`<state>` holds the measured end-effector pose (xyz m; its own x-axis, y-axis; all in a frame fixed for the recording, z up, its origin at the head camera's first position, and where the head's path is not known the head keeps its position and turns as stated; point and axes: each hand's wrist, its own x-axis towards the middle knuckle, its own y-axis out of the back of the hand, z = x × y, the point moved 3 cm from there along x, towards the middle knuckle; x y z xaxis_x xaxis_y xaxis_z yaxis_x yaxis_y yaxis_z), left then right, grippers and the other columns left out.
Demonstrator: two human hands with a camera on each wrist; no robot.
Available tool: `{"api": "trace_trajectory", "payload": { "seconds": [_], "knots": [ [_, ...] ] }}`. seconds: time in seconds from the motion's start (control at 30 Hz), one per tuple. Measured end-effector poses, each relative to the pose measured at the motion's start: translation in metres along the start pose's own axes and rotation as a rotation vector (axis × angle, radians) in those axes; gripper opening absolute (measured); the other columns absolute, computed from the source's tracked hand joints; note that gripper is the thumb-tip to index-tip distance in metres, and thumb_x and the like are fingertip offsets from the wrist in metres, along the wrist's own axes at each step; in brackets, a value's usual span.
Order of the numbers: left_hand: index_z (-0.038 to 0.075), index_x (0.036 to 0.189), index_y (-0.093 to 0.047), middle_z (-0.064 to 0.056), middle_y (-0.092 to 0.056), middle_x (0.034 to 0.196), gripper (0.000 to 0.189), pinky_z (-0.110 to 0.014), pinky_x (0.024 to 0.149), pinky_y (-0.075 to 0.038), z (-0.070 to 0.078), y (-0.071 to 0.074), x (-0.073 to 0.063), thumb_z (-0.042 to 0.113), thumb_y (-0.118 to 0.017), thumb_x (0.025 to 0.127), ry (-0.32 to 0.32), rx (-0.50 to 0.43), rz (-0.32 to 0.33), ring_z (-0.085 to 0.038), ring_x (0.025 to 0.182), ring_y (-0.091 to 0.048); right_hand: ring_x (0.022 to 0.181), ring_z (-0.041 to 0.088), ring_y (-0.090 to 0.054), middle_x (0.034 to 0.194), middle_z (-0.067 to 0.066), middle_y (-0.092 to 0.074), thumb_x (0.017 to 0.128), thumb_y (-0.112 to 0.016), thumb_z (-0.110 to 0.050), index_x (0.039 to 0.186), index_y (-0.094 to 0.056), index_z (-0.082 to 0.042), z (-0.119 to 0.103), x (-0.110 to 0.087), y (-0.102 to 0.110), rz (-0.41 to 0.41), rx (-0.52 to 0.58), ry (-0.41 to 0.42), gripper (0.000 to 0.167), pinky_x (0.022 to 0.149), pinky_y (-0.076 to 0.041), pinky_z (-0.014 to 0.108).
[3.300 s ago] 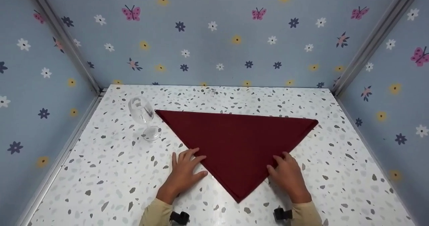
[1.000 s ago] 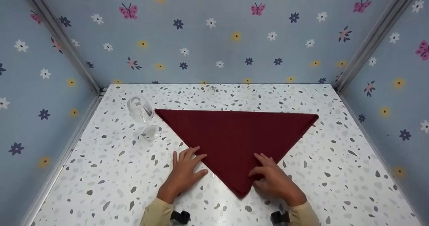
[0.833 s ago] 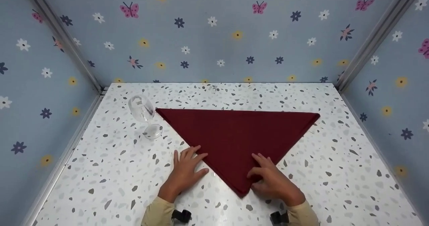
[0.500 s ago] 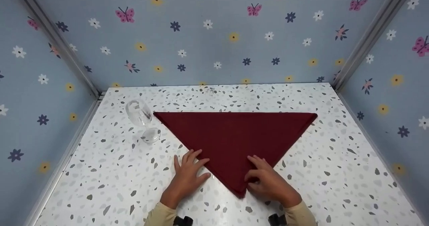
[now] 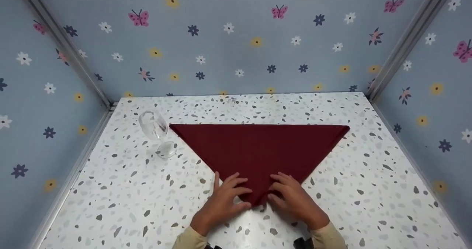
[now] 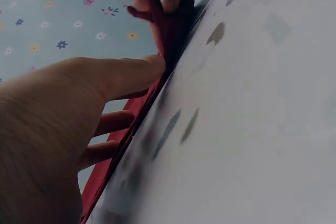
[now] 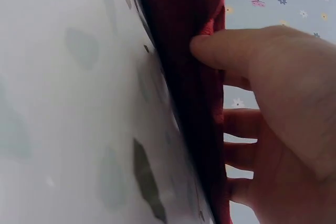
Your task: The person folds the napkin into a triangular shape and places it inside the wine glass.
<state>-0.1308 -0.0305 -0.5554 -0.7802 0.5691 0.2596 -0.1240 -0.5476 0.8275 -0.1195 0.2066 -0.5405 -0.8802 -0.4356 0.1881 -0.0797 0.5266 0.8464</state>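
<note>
A dark red cloth napkin (image 5: 254, 153), folded into a triangle, lies with its long edge at the back and its point toward me. At that near point my right hand (image 5: 295, 203) pinches the right edge; the right wrist view shows the thumb (image 7: 215, 51) against the cloth with the fingers behind it. My left hand (image 5: 225, 203) rests at the left edge near the point, its fingers spread over the cloth and its thumb (image 6: 142, 72) at the border. The near tip looks bunched between the hands and is partly hidden.
A clear stemmed glass (image 5: 154, 125) stands left of the napkin's far left corner. Beneath everything is a white speckled table (image 5: 368, 190). Blue walls (image 5: 236, 49) with flowers and butterflies enclose its back and both sides.
My right hand has moved from the napkin's right edge toward the near point and taken hold there. Lately my left hand has slid right and down to the same point, whose tip has drawn back.
</note>
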Motion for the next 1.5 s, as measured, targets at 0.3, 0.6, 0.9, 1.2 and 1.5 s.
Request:
{"api": "trace_trajectory", "payload": {
  "seconds": [0.3,0.6,0.9,1.2,1.5],
  "knots": [
    [0.011,0.113,-0.074,-0.001,-0.064,0.129,0.037,-0.061,0.117,-0.015,0.022,-0.014,0.021,0.041,-0.072,0.092,-0.051,-0.036,-0.093,-0.025,0.136,-0.047,0.131,0.04,-0.05,0.133,0.013,-0.062,0.096,-0.067,-0.021,0.1,-0.072,-0.014,0.004,0.005,-0.004,0.054,-0.001,0.007,0.009,0.11,-0.036,0.054],
    [0.006,0.116,-0.073,-0.006,-0.07,0.12,0.027,-0.048,0.115,-0.033,0.024,-0.022,0.018,0.024,-0.069,0.096,-0.051,-0.115,0.011,-0.02,0.122,-0.059,0.131,0.039,-0.05,0.133,0.013,-0.062,0.094,-0.071,-0.022,0.101,-0.072,-0.013,0.006,0.003,-0.002,0.054,0.001,0.01,0.013,0.109,-0.037,0.055],
    [0.01,0.106,-0.076,0.0,-0.072,0.108,0.016,-0.05,0.111,-0.038,0.026,-0.021,0.018,0.019,-0.07,0.095,-0.051,-0.135,0.093,-0.013,0.108,-0.065,0.12,0.024,-0.06,0.125,0.006,-0.067,0.09,-0.075,-0.026,0.107,-0.073,-0.015,0.0,-0.001,0.001,0.072,0.062,0.063,0.019,0.1,-0.046,0.05],
    [0.013,0.095,-0.075,0.007,-0.072,0.092,0.01,-0.05,0.102,-0.046,0.026,-0.025,0.016,0.023,-0.073,0.093,-0.114,-0.101,0.184,-0.008,0.091,-0.067,0.097,0.008,-0.065,0.103,-0.009,-0.069,0.097,-0.069,-0.021,0.102,-0.073,-0.016,-0.009,0.001,0.002,0.067,0.243,0.148,0.008,0.085,-0.055,0.031],
    [0.014,0.099,-0.077,0.006,-0.07,0.09,0.01,-0.045,0.1,-0.048,0.031,-0.025,0.018,0.02,-0.072,0.093,-0.195,-0.089,0.189,-0.008,0.088,-0.065,0.087,0.006,-0.064,0.096,-0.01,-0.068,0.095,-0.071,-0.016,0.1,-0.074,-0.017,-0.012,0.002,0.004,0.123,0.29,0.208,0.006,0.077,-0.055,0.028]
  ]
}}
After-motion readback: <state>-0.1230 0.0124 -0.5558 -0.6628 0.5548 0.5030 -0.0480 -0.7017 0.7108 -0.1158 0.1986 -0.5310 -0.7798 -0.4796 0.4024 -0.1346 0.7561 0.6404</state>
